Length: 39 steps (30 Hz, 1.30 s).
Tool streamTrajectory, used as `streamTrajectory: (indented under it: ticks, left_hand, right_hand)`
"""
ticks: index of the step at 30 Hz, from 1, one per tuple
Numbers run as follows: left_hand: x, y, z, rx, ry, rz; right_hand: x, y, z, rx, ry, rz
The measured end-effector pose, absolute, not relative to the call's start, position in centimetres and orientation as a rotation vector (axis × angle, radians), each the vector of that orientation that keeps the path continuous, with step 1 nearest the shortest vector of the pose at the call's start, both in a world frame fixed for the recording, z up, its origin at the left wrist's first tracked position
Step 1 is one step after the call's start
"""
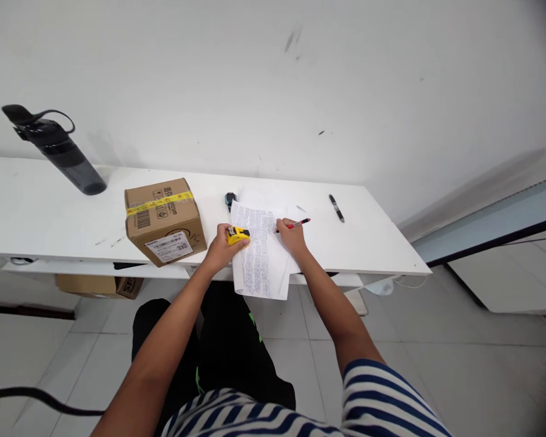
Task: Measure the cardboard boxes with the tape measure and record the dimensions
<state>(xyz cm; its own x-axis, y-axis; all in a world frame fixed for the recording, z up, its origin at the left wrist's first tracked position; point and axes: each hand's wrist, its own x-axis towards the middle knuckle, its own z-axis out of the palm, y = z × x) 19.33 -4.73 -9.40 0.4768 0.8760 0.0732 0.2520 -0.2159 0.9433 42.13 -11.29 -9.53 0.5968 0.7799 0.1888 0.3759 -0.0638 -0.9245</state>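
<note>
A yellow tape measure [239,235] is gripped in my left hand [221,250], over the left edge of a sheet of paper [259,267]. Dense handwriting fills much of the sheet, whose lower end hangs past the table's front edge. My right hand [292,235] is closed around a red and black pen [299,224], with the tip at the right side of the writing. Just left of the paper's top lies a dark blue-grey object [230,200], perhaps a second tape measure. The cardboard box [164,221] with yellow tape stands left of my left hand.
On the white table [377,243], a black pen [336,208] lies to the right and a dark water bottle [61,152] stands at the far left. A wall rises behind. Below the table are a shelf and another cardboard box [88,285].
</note>
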Motion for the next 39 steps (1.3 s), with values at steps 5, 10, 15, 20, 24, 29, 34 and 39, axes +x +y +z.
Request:
streamTrajectory:
  ticks: [5, 10, 15, 20, 24, 29, 34, 39]
  left_hand:
    - [18.8, -5.8, -8.9, 1.767, 1.026, 0.777]
    - [18.2, -7.2, -8.2, 1.772, 1.075, 0.812]
    - [16.7, -10.9, -5.1, 1.844, 1.086, 0.978]
    - [14.1, -15.2, 1.7, 1.899, 0.788, 1.309]
    - [11.8, -15.5, 6.7, 1.906, 0.679, 1.507]
    - [7.1, -12.0, 7.3, 1.861, 0.927, 1.759]
    - [2.6, -8.1, 1.8, 1.426, 1.455, 1.451]
    - [3.2, -6.8, -2.2, 1.106, 1.077, 1.380]
  right_hand:
    - [41.7, -11.7, -9.7, -1.691, -0.954, 0.374]
    - [40.8, -12.4, -9.9, -1.753, -1.106, 0.232]
    - [39.3, -11.9, -7.8, -1.941, -1.459, 0.030]
    - [35.0, -13.8, -0.4, -1.504, -1.662, 0.573]
    - [28.6, -15.8, 4.8, -0.756, -1.702, 1.071]
    - [22.0, -12.3, 8.3, -0.754, -1.487, 0.919]
    - [19.9, -5.3, 10.4, -0.929, -1.705, 0.789]
    - [18.5, -1.1, 8.3, -0.994, -1.951, 0.991]
